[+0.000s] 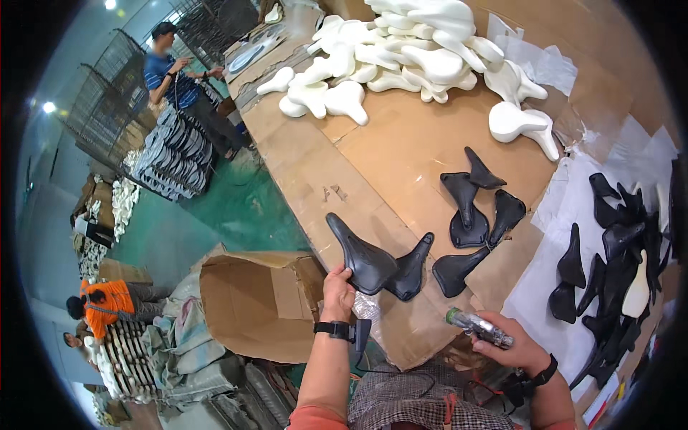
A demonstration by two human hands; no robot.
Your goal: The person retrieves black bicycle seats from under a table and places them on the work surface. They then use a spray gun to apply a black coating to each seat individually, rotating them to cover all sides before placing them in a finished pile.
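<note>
Brown cardboard, creased and scuffed, covers the surface [401, 158], with smooth white saddle-shaped pieces [430, 64] heaped at the far side and black pieces [623, 240] piled on wrinkled white sheeting [527, 294] to the right. At the near left edge is a black bicycle saddle [362, 259], slightly glossy, slim at the nose and flaring to a broad rear that partly covers a second black saddle [414, 269]. My left hand [338, 294] is closed on its left rim. My right hand [517, 344], well apart, curls round a metallic tool [487, 330] with a green tip. The held saddle's nose points far left; its long axis slants toward near right.
</note>
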